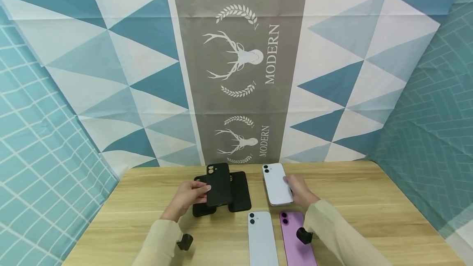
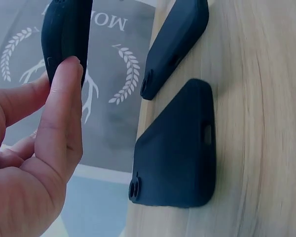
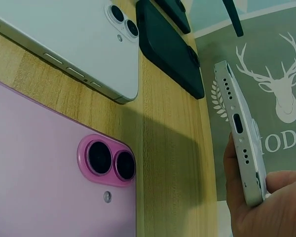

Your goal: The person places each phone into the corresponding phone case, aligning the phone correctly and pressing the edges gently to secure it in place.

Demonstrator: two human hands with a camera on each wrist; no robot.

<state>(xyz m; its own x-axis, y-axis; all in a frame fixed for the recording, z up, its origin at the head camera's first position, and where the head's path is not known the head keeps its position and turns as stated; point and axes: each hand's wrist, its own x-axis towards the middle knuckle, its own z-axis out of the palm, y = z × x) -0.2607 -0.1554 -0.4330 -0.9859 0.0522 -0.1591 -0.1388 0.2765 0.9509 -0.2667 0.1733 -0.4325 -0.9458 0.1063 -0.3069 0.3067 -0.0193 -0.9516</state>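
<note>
My left hand (image 1: 187,197) pinches a black phone case (image 1: 219,186) by its left edge, thumb on its outer face. Raised off the table, it overlaps two more black cases, one at the left (image 1: 204,210) and one at the right (image 1: 241,192). The left wrist view shows the held case (image 2: 66,34) edge-on, with both lower cases lying on the wood. On the other side, my right hand (image 1: 301,191) grips a white phone (image 1: 277,186) along its right edge. Its bottom end, with charging port and speaker holes, faces the right wrist camera, and it is above the table.
Nearer to me on the wooden table (image 1: 351,204), a second white phone (image 1: 262,237) and a purple phone (image 1: 292,233) lie side by side, cameras up. A patterned cloth backdrop (image 1: 244,52) rises along the table's back edge, with tiled-pattern cloths at both sides.
</note>
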